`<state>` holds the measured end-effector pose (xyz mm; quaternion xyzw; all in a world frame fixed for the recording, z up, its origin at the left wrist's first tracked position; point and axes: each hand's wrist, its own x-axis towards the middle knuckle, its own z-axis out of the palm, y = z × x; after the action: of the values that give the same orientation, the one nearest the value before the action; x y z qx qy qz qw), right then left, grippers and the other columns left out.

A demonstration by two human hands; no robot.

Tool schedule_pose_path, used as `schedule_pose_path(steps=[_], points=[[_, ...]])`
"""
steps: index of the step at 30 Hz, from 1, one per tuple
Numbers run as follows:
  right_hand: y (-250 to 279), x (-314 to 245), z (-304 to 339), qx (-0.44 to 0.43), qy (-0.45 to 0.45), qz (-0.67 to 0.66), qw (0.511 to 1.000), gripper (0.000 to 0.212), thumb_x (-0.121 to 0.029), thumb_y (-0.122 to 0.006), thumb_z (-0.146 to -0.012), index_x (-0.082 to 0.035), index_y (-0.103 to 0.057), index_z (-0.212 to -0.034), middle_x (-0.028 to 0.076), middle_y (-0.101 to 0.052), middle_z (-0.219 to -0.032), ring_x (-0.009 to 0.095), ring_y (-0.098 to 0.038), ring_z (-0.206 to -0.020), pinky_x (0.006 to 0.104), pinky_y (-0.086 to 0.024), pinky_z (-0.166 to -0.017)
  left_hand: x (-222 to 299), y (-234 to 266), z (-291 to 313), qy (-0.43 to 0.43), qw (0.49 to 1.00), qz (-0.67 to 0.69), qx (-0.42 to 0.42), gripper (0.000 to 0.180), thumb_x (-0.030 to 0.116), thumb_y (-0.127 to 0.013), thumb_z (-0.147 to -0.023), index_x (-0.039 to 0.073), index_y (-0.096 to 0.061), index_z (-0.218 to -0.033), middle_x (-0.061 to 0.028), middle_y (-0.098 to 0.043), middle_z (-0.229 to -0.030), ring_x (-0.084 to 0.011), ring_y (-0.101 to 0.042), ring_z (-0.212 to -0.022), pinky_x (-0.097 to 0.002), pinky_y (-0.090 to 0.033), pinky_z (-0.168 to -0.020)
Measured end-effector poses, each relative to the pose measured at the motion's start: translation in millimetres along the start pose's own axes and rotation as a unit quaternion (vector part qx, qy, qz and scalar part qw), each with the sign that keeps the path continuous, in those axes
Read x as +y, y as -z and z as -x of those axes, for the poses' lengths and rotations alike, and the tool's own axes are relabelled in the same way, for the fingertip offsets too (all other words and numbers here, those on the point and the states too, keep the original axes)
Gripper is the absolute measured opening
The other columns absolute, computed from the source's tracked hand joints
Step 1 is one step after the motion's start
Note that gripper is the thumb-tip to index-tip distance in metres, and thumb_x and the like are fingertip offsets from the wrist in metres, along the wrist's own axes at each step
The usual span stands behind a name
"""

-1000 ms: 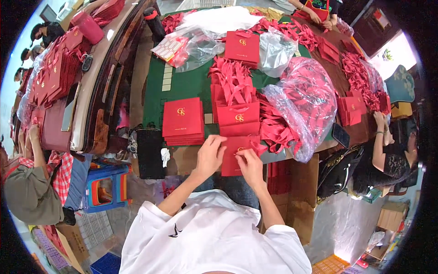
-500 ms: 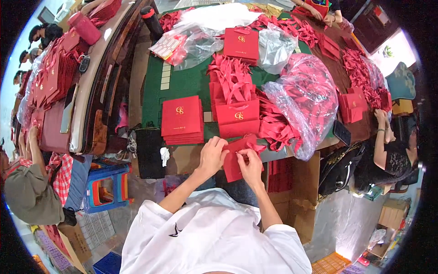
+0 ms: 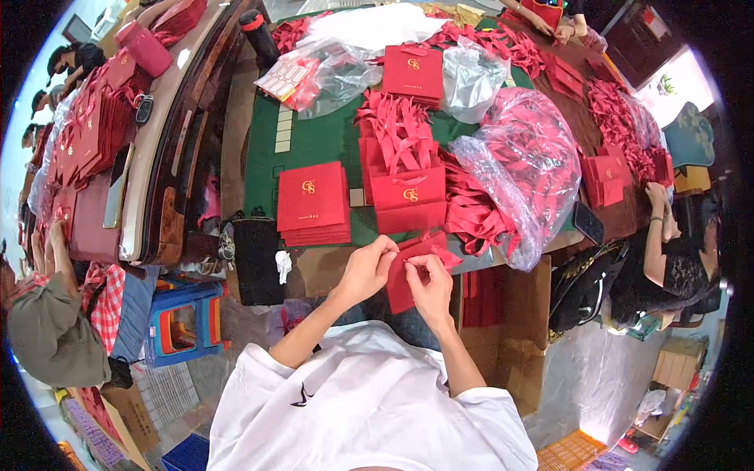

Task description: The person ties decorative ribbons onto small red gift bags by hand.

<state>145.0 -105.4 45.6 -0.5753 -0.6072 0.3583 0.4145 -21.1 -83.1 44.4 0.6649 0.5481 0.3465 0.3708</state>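
A small red paper bag is tilted at the table's near edge, between my two hands. My left hand has its fingers closed on the bag's left upper side. My right hand lies over the bag's right part, thumb and fingertips pinched together at its top; a thin bit of red ribbon seems to be there, too small to be sure. Just beyond, an upright row of red bags has red ribbon handles draped over it. A neat stack of flat red bags lies left of that row.
A clear plastic sack of red ribbons bulges at the right. Another red bag stack sits farther back. A black pouch hangs at the near left edge; a phone lies right. Co-workers sit at both sides. A cardboard box stands below.
My right hand's fingers have shifted slightly left and closer over the bag. My left hand has barely moved. The bag is still between them.
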Motion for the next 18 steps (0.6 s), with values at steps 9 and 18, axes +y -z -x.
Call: schedule_pose_path(steps=[9,18], points=[[2,-4,-1,0.008,0.039,0.036,0.999,0.008,-0.004,-0.069,-0.084,-0.001,-0.065,-0.09,0.01,-0.064,-0.082,0.019,-0.062,-0.073,0.03,-0.049,-0.067,6,2,1,0.018,0.999,0.044,-0.006,0.011,0.007,-0.057,-0.094,0.001,-0.06,-0.102,-0.0168,-0.068,-0.083,-0.0271,-0.069,-0.076,-0.0361,-0.052,-0.067],[4,-12,-1,-0.001,-0.013,0.045,0.999,0.009,-0.007,-0.07,-0.083,-0.001,-0.064,-0.087,0.011,-0.064,-0.081,0.021,-0.062,-0.069,0.0323,-0.049,-0.064,15,8,0,0.048,0.998,0.042,-0.029,0.01,0.005,-0.057,-0.091,0.001,-0.061,-0.098,-0.019,-0.068,-0.086,-0.0344,-0.069,-0.082,-0.0407,-0.053,-0.072]])
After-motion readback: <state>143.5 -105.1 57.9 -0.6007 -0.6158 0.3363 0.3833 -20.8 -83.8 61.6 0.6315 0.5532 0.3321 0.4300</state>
